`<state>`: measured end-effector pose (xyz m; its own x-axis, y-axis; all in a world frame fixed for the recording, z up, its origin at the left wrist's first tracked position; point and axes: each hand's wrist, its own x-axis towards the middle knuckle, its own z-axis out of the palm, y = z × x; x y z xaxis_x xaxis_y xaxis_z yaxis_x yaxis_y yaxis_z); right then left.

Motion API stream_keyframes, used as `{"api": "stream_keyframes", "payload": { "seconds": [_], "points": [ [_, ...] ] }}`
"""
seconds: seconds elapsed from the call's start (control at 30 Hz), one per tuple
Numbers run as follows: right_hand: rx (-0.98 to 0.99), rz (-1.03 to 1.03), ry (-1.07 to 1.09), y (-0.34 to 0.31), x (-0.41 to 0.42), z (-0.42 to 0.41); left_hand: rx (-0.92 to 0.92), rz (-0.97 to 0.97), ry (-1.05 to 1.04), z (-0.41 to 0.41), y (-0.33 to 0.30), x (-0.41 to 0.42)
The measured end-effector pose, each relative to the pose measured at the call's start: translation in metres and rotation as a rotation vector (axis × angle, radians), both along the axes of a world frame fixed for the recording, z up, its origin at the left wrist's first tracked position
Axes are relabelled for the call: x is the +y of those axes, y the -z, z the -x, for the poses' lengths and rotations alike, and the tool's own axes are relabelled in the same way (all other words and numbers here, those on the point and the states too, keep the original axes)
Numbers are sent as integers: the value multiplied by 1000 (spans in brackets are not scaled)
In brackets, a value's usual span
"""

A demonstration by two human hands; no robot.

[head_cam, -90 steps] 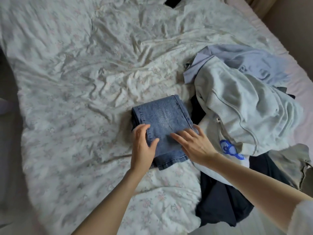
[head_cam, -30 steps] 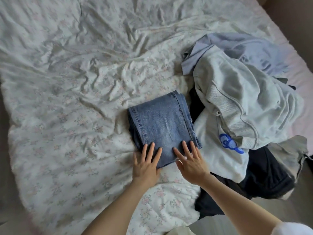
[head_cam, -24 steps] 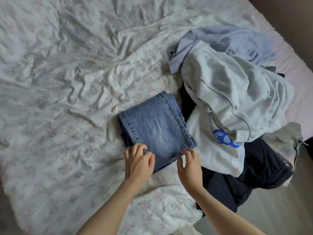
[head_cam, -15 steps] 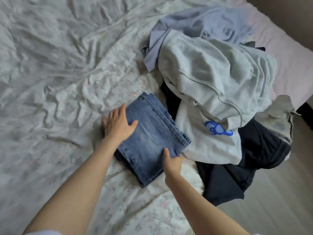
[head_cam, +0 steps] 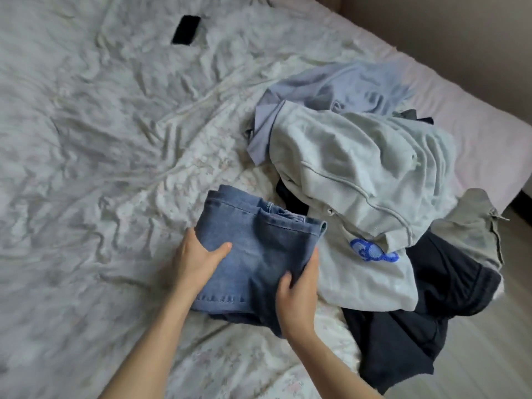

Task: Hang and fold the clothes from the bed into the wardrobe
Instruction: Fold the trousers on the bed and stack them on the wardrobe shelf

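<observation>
The folded blue jeans (head_cam: 253, 243) are lifted a little off the bed (head_cam: 86, 168) near its front edge. My left hand (head_cam: 195, 260) grips their left side with the thumb on top and the fingers underneath. My right hand (head_cam: 299, 286) grips the right side the same way. Right of the jeans lies a pile of clothes: a light grey sweatshirt (head_cam: 359, 162), a pale blue shirt (head_cam: 331, 87), a white top with a blue print (head_cam: 371, 272), a black garment (head_cam: 417, 326) and a grey-beige piece (head_cam: 472, 226). No wardrobe is in view.
A black phone (head_cam: 186, 29) lies far back on the crumpled floral sheet. The bed's pink edge (head_cam: 475, 125) runs along the right, with a wall behind it. Pale wooden floor (head_cam: 475, 355) shows at the lower right.
Both hands went from pressing flat on the folded jeans to gripping their two sides, and the jeans have come up off the sheet. The view has shifted and the phone now shows.
</observation>
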<state>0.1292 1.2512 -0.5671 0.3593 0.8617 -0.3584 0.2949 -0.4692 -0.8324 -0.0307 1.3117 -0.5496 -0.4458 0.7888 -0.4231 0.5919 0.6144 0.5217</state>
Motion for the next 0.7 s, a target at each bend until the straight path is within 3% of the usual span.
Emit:
{"api": "stream_keyframes", "payload": {
  "seconds": [0.17, 0.37, 0.57, 0.7],
  "points": [
    [-283, -381, -355, -68, 24, 18, 41, -308, -385, -12, -66, -42],
    [-424, -706, -654, -156, 36, 46, 218, -673, -483, 2, -149, -85],
    [-285, -891, -851, -252, -6, 98, 460, -849, -644, 31, -242, -162],
    [-30, -948, -955, -318, -70, 143, 645, -973, -717, 70, -303, -239]
  ]
}}
